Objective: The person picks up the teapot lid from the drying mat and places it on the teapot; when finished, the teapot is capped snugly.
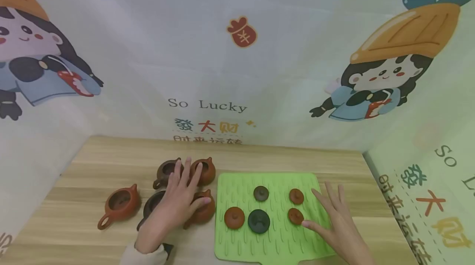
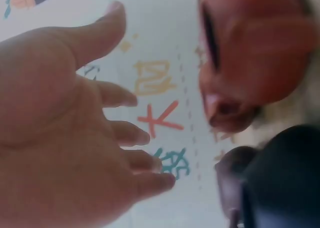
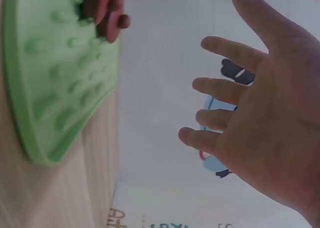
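Note:
My left hand (image 1: 177, 205) is held above a group of lidless clay teapots, fingers spread and holding nothing. Around it are a dark brown teapot (image 1: 163, 173), a red-brown one (image 1: 208, 173), another red-brown one (image 1: 205, 212) and a black one (image 1: 148, 207), partly covered by the hand. In the left wrist view a red-brown teapot (image 2: 265, 53) sits apart from the palm. Over the right edge of a green mat (image 1: 274, 240) hovers my right hand (image 1: 343, 223), fingers spread, its thumb near a small red-brown lid (image 1: 295, 216). Nothing is in its grasp.
Farther left stands one more red-brown teapot (image 1: 124, 211). The mat also bears a larger red-brown lid (image 1: 234, 218), a black lid (image 1: 259, 221), a dark brown lid (image 1: 261, 193) and a small red-brown lid (image 1: 296, 196). A printed cloth (image 1: 278, 100) hangs behind the wooden table (image 1: 122, 153).

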A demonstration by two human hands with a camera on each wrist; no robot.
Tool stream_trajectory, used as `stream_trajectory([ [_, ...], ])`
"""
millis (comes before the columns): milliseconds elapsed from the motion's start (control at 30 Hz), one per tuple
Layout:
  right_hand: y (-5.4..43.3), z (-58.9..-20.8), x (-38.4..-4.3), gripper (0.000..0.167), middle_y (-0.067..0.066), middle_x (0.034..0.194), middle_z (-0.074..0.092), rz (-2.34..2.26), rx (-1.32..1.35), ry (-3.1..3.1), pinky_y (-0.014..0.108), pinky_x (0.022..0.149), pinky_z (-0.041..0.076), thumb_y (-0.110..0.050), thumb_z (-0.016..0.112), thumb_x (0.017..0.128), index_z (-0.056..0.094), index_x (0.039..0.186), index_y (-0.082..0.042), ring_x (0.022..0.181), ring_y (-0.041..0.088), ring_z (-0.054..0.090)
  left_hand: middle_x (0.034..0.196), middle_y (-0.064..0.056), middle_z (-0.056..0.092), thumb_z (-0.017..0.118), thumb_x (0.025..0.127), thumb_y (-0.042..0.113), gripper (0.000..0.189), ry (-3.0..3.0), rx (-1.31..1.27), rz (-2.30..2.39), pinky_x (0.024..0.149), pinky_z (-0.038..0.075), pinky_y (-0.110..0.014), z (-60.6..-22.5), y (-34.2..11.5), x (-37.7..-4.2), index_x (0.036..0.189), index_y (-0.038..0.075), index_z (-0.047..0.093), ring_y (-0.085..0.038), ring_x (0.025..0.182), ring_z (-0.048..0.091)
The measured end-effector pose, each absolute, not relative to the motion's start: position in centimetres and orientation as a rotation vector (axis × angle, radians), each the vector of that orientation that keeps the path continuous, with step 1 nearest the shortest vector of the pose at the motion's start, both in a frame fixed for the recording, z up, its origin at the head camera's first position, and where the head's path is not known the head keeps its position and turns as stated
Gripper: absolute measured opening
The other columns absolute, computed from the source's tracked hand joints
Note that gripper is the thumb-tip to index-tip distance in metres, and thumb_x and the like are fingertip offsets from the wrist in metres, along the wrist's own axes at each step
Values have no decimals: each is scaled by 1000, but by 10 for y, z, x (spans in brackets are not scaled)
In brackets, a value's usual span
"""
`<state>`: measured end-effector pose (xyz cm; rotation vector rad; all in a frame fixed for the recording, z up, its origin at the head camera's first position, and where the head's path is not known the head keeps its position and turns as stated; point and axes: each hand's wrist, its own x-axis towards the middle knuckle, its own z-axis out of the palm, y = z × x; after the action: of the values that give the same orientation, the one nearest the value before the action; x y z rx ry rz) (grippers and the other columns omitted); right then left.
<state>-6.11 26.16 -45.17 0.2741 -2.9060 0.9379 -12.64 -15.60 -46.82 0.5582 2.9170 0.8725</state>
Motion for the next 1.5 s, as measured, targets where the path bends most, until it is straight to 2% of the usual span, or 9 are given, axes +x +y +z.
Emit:
stream_trajectory([
  [100,263,-458,-61,70,39,161,46,891,286,-2869,86,107,40,-25,93,88,65,146,3,151,68,34,179,-36,0,65,106,58,104,2920,603,976,124,14,-82,-508,-162,-128,175,0,12,-63,163,-4],
  [200,262,-465,-64,52,29,138,68,966,325,-2823,62,99,60,-17,91,89,73,134,2,126,48,67,179,-36,3,59,105,68,111,2886,549,1051,126,21,-78,-537,-161,-127,174,-3,9,-61,164,2],
  [267,260,-470,-65,43,20,126,73,1099,356,-2801,45,87,65,-12,90,90,76,129,1,106,28,74,178,-36,5,62,104,68,114,2832,467,1083,127,24,-75,-544,-157,-122,173,-7,9,-59,164,5],
  [367,255,-478,-67,37,13,116,73,1309,395,-2792,28,76,62,-8,87,92,77,127,1,90,6,67,177,-38,6,66,104,64,116,2798,392,1097,128,25,-71,-552,-153,-113,170,-12,9,-57,165,6],
  [500,249,-484,-68,36,7,111,70,1407,397,-2810,24,76,58,-8,86,93,77,127,-1,85,-3,59,176,-40,10,68,104,60,114,2822,336,1092,128,30,-68,-555,-152,-104,169,-14,10,-54,165,13],
  [833,243,-496,-72,29,-1,98,69,1345,394,-2724,24,73,59,6,86,85,80,112,-4,85,-1,59,172,-37,31,83,100,23,97,2843,259,1196,122,41,-67,-552,-157,-92,170,-10,24,-51,159,36],
  [1067,239,-498,-75,22,-2,94,68,1331,163,-2782,22,75,55,6,85,87,81,106,-5,85,1,58,155,-27,61,95,84,24,93,2943,212,1303,107,57,-60,-553,-161,-95,161,0,50,-44,142,61],
  [1300,243,-501,-75,21,-3,93,69,1321,158,-2773,22,74,55,4,86,86,81,105,-5,84,-1,57,151,-24,66,97,81,28,91,2962,173,1301,103,59,-60,-554,-161,-97,159,7,56,-43,136,66],
  [1500,242,-502,-76,19,-2,92,69,1331,141,-2782,22,74,55,5,86,86,80,102,-4,82,-1,58,147,-26,68,98,80,27,89,2994,176,1299,101,60,-60,-554,-160,-94,156,2,58,-45,133,68],
])
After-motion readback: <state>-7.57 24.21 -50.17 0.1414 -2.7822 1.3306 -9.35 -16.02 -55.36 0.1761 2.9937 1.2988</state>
